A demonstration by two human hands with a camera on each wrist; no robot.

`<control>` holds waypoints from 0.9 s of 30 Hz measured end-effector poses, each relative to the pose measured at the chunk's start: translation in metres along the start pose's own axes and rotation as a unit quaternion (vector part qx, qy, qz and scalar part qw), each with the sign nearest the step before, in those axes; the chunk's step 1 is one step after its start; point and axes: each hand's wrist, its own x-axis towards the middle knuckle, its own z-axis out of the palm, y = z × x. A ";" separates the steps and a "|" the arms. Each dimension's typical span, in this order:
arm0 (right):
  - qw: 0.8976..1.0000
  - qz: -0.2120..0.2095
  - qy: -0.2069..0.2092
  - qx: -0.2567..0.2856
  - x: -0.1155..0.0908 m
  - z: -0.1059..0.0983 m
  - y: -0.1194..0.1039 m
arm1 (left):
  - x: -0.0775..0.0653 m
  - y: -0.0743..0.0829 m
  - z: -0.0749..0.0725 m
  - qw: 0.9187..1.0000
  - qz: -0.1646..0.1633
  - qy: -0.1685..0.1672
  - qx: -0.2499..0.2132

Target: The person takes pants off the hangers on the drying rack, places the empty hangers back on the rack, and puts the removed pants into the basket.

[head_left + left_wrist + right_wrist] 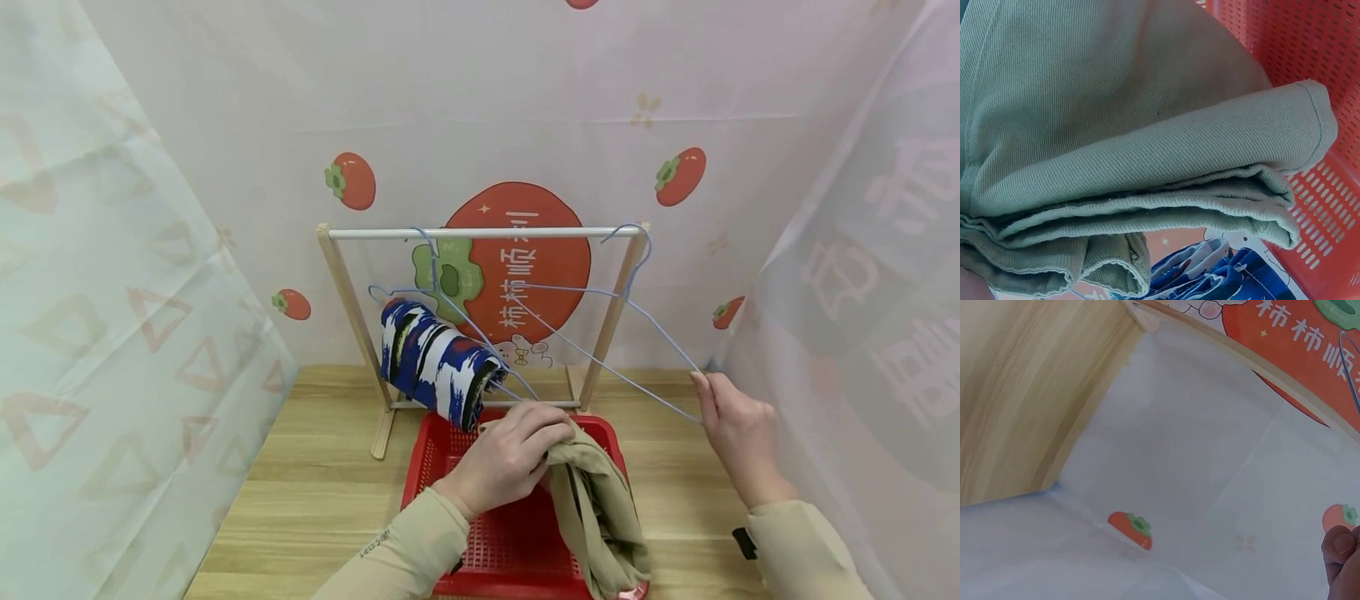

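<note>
Gripped at its upper edge over the right side of a red basket (517, 550): a khaki garment (600, 500), hanging in loose folds toward the near right corner. On top of the cloth, the left hand (510, 454), fingers curled over and closed on a bunched portion. Seen up close from the left wrist: stacked, stitched layers of the same fabric against perforated red basket wall. Apart from the garment, farther back and to the right: a blue wire hanger (627, 290), tilted outward, hook curved over the right end of a white top bar (517, 233). Pinched at one lower corner between thumb and fingers of the right hand (738, 429), a narrow grip on thin wire alone. From the right wrist, only knuckles at the view's edge, too little to read the grip. Farther left on the same bar, a second hanger (434, 268), bearing a patterned garment (442, 362) in blue, white and black, folded over the lower wire near the left hand. Beneath both hooks, a rack (350, 308) with pale wooden posts, standing behind the basket on a wood-grain table (300, 483). At the wrists, beige sleeves (405, 550), with small lettering on the left one. Farthest back, a pale cloth backdrop (525, 100) printed with red persimmons (558, 258), the largest behind the rack and marked with Chinese characters.
</note>
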 end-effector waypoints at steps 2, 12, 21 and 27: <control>1.000 0.001 -0.002 0.000 0.002 0.000 0.000 | -0.001 0.000 0.000 1.000 0.002 0.001 0.002; 1.000 0.017 -0.001 0.011 0.013 0.004 0.004 | -0.003 -0.001 0.000 1.000 -0.002 0.003 0.004; 0.999 0.032 -0.005 0.015 0.017 0.007 0.004 | -0.003 -0.001 0.000 1.000 -0.002 0.005 -0.004; 0.999 0.034 -0.007 0.014 0.017 0.010 0.003 | -0.003 -0.002 0.000 1.000 0.002 0.009 -0.002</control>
